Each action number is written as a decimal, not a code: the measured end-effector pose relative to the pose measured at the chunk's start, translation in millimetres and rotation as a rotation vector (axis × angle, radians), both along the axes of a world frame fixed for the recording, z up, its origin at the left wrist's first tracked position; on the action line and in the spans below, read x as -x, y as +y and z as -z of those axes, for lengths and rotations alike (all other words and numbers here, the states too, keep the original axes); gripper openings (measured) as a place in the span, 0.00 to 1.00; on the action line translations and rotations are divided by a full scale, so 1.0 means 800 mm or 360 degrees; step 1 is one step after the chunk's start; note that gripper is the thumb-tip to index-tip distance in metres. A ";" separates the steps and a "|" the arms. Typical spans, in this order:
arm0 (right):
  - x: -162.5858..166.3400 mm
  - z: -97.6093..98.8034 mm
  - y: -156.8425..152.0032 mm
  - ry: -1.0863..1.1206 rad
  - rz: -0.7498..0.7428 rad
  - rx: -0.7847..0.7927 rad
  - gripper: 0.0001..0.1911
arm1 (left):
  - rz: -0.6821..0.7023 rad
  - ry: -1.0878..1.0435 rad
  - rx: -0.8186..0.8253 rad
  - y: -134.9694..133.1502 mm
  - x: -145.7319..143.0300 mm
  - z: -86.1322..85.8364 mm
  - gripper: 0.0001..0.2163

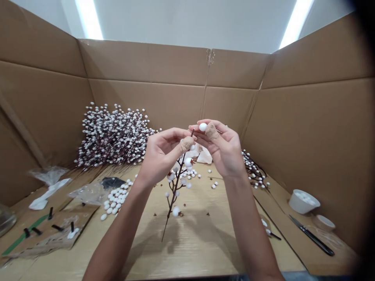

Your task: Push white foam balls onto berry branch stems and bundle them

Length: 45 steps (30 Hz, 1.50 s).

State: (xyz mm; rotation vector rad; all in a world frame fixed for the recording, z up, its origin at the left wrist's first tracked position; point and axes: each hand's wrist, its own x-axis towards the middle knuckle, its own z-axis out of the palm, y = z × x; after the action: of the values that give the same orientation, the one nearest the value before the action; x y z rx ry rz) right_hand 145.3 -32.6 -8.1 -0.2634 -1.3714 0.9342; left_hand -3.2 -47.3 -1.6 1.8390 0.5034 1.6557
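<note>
My left hand [164, 154] pinches a thin dark twig [175, 189] near its top; the twig hangs down over the cardboard and carries a few white berries. My right hand [223, 150] holds one white berry [203, 127] between thumb and fingers, right at the twig's upper tip. Both thumbs wear tan tape. The hands are close together, raised above the work surface.
A big heap of finished white-berry branches [113, 134] lies at the back left, a smaller bunch [254, 169] at the right. Loose white berries [115, 199] and plastic bags [88, 193] sit left. A white bowl [303, 201], small cup [325, 222] and dark knife [312, 235] lie right. Cardboard walls [316, 128] surround everything.
</note>
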 end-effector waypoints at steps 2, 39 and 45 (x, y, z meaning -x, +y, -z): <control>0.001 -0.002 -0.005 -0.0005 0.0007 -0.0010 0.09 | 0.0009 0.0030 -0.0006 -0.002 -0.004 0.001 0.04; 0.010 0.010 0.001 -0.0139 0.0006 -0.0041 0.12 | -0.0229 0.0173 -0.0202 -0.004 0.000 0.001 0.02; -0.009 0.003 0.006 -0.0290 -0.0178 0.0013 0.22 | -0.0305 0.0106 -0.0164 0.002 0.002 0.001 0.01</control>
State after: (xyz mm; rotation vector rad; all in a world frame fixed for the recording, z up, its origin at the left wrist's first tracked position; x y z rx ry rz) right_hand 152.6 -27.5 -10.9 -0.2858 -1.5627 1.0281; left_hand -4.9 -45.9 -2.1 1.9783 0.6518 1.7793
